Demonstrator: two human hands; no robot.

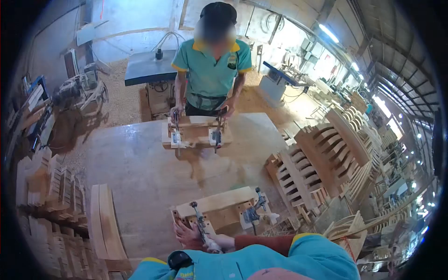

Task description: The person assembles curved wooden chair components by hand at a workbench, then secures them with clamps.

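Note:
A wooden frame [228,198] of several pieces lies at the table's near edge. Two bar clamps grip it: the left clamp [199,217] and the right clamp [254,212]. My left hand [188,236] rests against the frame's near left corner, its fingers bent over the wood. Close beside it, my right hand [224,241] comes in from the right at the lower end of the left clamp, around the whitish handle [213,245]. Its fingers are mostly hidden by the handle and my shirt.
Across the table [135,158] a co-worker [214,70] holds two clamps on a similar wooden frame [193,122]. Two curved boards [105,219] lie at left. Slatted wooden parts [322,158] are stacked at right, and more wood [53,182] stands at far left.

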